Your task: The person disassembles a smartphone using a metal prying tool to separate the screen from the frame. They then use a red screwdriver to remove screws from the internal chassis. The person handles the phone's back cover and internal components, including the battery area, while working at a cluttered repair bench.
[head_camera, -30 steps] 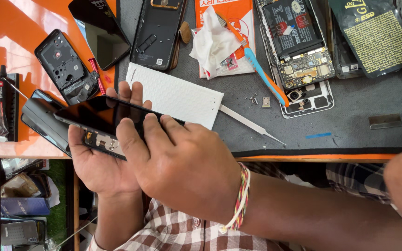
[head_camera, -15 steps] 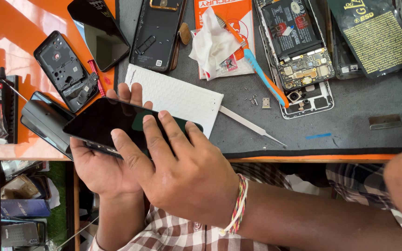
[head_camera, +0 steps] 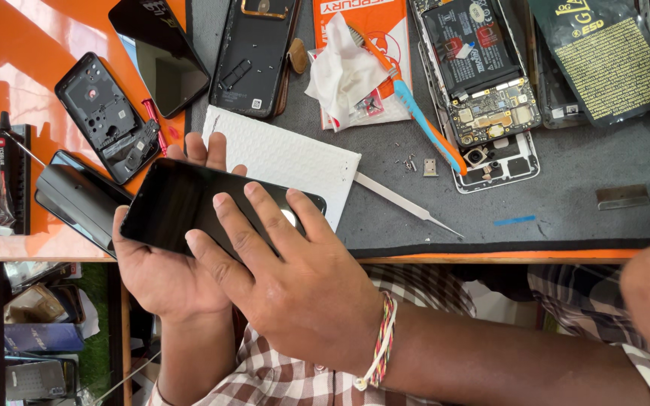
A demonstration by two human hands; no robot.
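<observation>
We are at a phone repair bench, a small workshop or repair stall; the orange table (head_camera: pixel 54 248) carries a grey work mat (head_camera: pixel 566 203) strewn with dismantled handsets; an opened phone (head_camera: pixel 487 90) lies with its battery and circuit board bared, and a black back cover (head_camera: pixel 107 116) and a black frame (head_camera: pixel 253 56) sit apart from their bodies; loose screws (head_camera: pixel 410 162) lie beside metal tweezers (head_camera: pixel 408 204); a blue and orange brush (head_camera: pixel 423 124), a crumpled tissue (head_camera: pixel 344 71) and a screwdriver bit set (head_camera: pixel 5 180) complete the kit; more boxes fill the shelf (head_camera: pixel 35 338) under the table.
</observation>
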